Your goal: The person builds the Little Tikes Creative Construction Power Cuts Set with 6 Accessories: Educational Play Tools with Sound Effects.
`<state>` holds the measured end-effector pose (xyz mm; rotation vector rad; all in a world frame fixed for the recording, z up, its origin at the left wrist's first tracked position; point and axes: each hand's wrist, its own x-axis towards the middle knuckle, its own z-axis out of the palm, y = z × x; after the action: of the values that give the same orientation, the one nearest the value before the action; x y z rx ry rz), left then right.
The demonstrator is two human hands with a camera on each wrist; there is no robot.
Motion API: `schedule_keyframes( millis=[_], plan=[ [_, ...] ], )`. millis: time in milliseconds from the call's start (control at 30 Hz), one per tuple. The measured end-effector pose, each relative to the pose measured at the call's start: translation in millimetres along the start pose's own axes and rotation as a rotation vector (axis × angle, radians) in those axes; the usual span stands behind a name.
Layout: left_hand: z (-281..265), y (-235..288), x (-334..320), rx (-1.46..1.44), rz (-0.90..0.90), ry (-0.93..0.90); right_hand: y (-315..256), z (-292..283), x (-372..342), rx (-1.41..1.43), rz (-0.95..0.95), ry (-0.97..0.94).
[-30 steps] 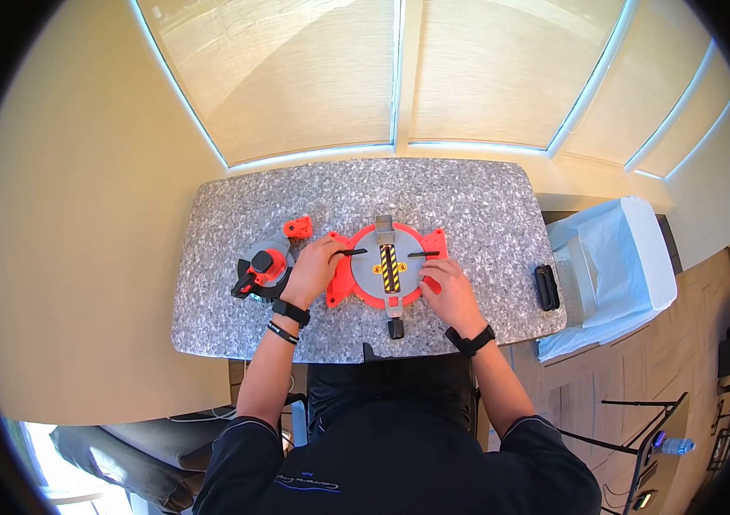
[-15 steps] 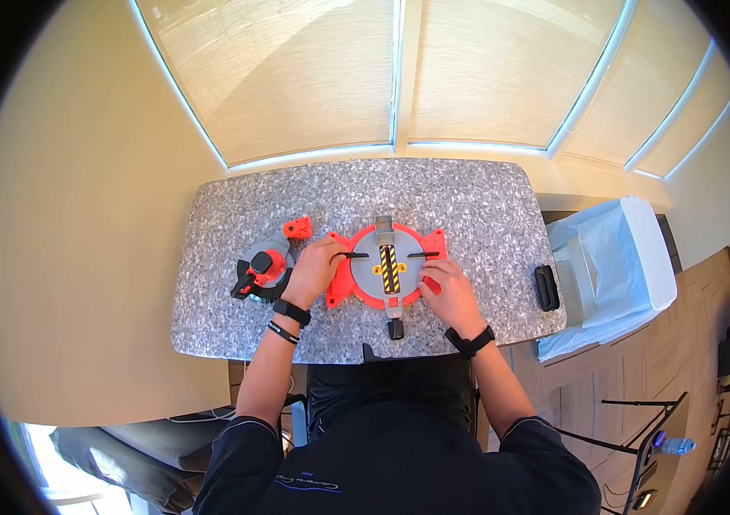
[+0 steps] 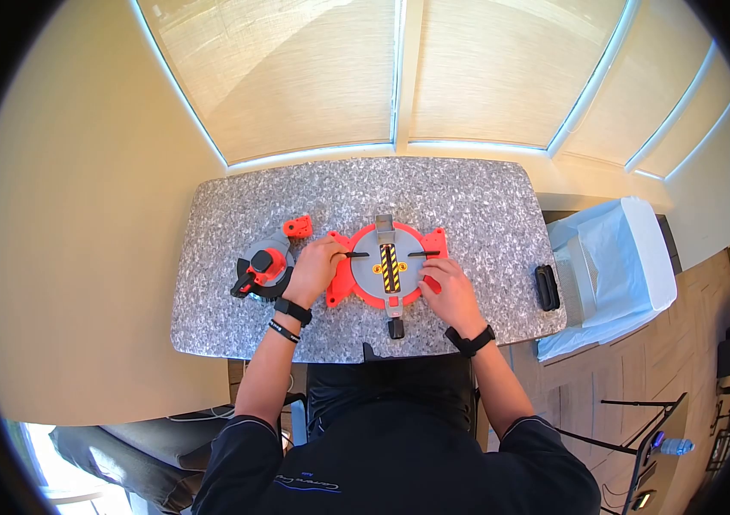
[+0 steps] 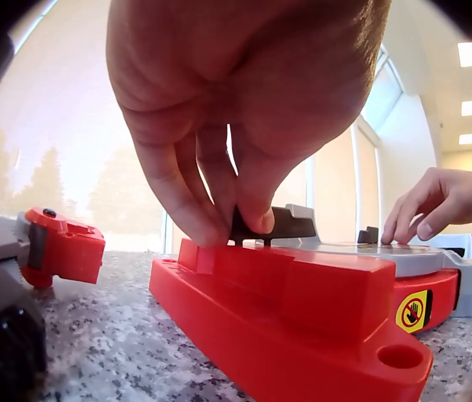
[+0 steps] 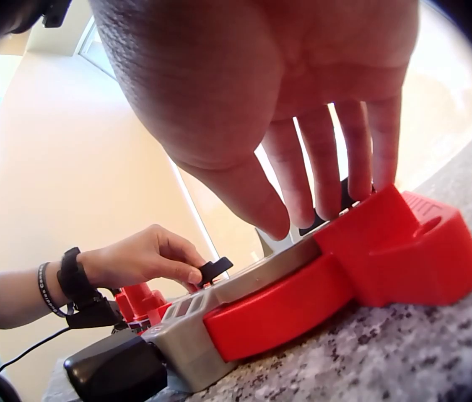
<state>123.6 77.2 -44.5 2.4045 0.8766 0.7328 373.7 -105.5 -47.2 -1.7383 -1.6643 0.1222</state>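
A red and grey toy mitre saw base (image 3: pixel 366 285) lies on the speckled tabletop, a yellow-and-black striped strip (image 3: pixel 390 270) down its round plate. At its left side my left hand (image 3: pixel 313 268) pinches a black fence piece (image 4: pixel 293 224) between thumb and fingers, right at the red wing (image 4: pixel 303 289). My right hand (image 3: pixel 449 287) rests at the base's right edge, fingers extended and fingertips at the rim. Just beyond those fingers is a second black fence piece (image 3: pixel 423 254). The saw head (image 3: pixel 266 264), red, grey and black, lies left of my left hand.
The granite-patterned table (image 3: pixel 468 189) stands against a wall with shaded windows. A black object (image 3: pixel 546 287) lies near its right edge. Beside the table stands a bin with a pale blue liner (image 3: pixel 652 257). A chair with dark cloth is at lower left.
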Motion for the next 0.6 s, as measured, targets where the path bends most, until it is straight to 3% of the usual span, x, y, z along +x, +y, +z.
schedule_keyframes(
  millis=[600],
  plan=[
    [5.4,0.3,-1.5,0.073,-0.032,-0.017,-3.4,-0.8,0.8,-0.007,0.012,-0.003]
  ],
)
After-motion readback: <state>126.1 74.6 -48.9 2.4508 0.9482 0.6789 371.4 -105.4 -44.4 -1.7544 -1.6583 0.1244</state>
